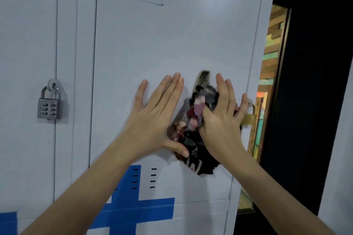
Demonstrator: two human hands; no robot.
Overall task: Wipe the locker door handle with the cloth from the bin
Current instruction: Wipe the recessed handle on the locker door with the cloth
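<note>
The white locker door (172,40) labelled PALMERA 0002 fills the view. Its recessed metal handle (202,78) shows only at the top; the rest is covered. My right hand (221,118) presses a dark patterned cloth (193,139) against the handle, fingers spread over it, and the cloth hangs down below the hand. My left hand (154,114) lies flat on the door just left of the handle, fingers apart, its thumb touching the cloth's lower edge.
A silver combination padlock (50,105) hangs on the neighbouring locker at the left. A brass padlock (248,118) sits at this door's right edge, partly behind my right hand. Blue tape (133,210) marks the lower door. A dark doorframe (305,82) stands right.
</note>
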